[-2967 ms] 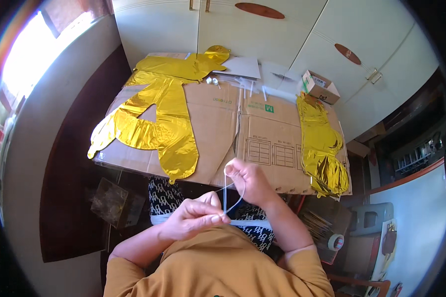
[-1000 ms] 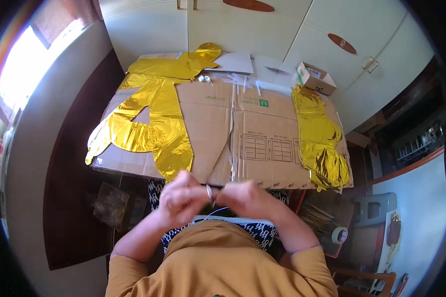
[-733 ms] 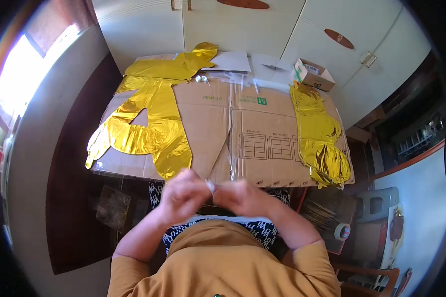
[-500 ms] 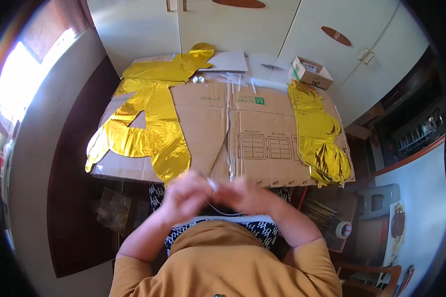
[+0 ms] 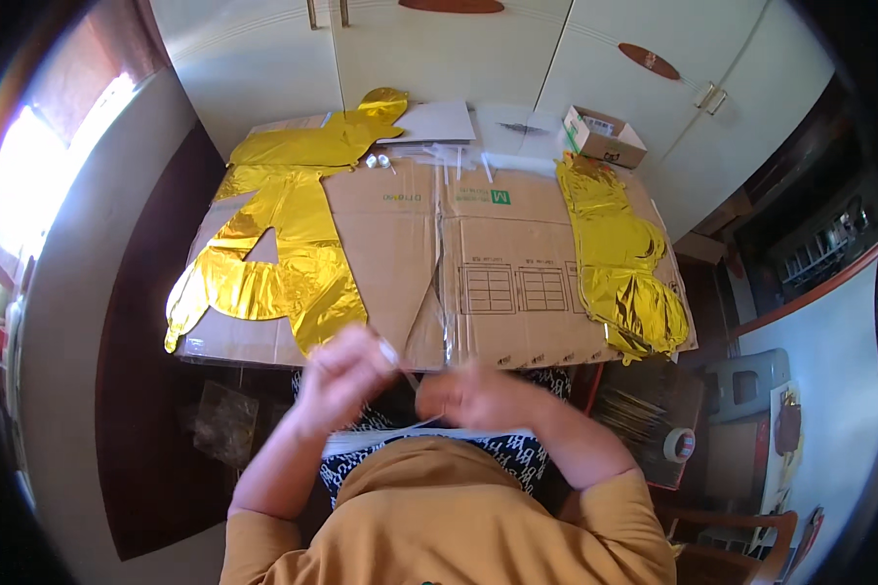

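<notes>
Over my lap, at the near edge of the cardboard, both hands are raised and smeared by motion. My left hand is closed around a small white object, too blurred to name exactly. A thin pale strand runs from it toward my right hand, whose curled fingers pinch the strand. Below, white strands lie across my lap. Just beyond my left hand lies a flat gold A-shaped foil balloon. Another flat gold foil balloon rests at the right side of the cardboard.
Flattened cardboard covers the table. More gold foil, two small silvery-white pieces, clear straw-like tubes and an open box lie toward the back. Lower right are a tape roll and a grey stool.
My hands have moved apart: the left rose slightly leftward with the white object, the right dropped a little. The strand now shows between them, and more white strands show on my lap.
</notes>
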Motion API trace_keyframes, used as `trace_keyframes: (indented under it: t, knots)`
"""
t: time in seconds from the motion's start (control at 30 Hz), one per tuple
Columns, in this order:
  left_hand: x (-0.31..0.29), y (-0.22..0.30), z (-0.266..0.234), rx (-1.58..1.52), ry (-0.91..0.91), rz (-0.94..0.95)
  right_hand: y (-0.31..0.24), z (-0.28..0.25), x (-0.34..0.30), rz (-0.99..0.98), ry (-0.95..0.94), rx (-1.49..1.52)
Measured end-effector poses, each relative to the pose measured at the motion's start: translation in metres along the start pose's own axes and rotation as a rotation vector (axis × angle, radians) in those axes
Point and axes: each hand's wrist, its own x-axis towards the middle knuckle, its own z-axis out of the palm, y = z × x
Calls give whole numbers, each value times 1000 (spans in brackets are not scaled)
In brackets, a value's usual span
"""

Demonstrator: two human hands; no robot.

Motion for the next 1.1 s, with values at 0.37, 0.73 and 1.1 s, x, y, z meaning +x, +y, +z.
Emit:
trace_keyframes:
  t: [0.37,0.73,1.1]
  knots:
    - [-3,-7,17,370,-305,250,-24,-29,13,141,164,88]
    - [12,25,8,110,42,63,-7,-7,-4,20,20,-89]
    - [13,5,15,448,-276,248,-42,-37,11,128,114,56]
